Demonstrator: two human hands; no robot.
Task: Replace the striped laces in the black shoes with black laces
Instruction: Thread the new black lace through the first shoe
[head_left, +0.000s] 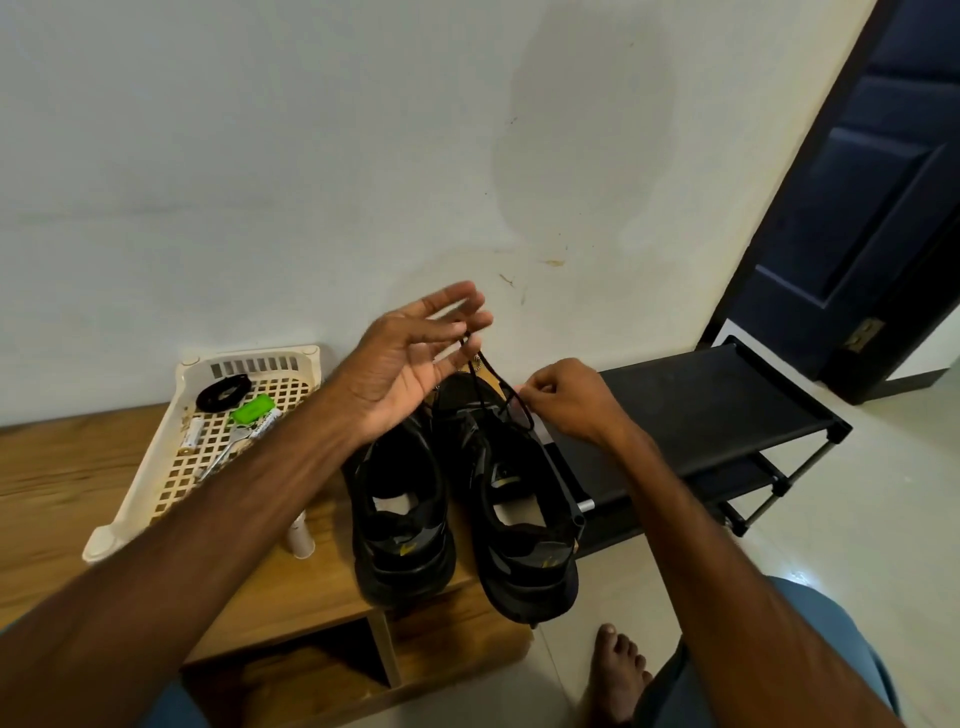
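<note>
Two black shoes (405, 561) on bench (78, 467); black lace (485, 374) draped over spread left fingers (457, 299); right fingers (540, 387) pinch lace lower down

On a bench (62, 483) the left shoe (400, 499) and right shoe (524, 509) stand side by side, toes toward the wall (311, 156). Left of them on the bench sits a tray (171, 483), with a coiled lace (223, 393) at its far end. A rack (691, 410) stands right of the bench, and a door (852, 208) lies beyond it. Over the toes, a lace (498, 384) runs between the left hand (410, 358) and right hand (566, 400). A foot (618, 670) rests on the floor before the right shoe.
</note>
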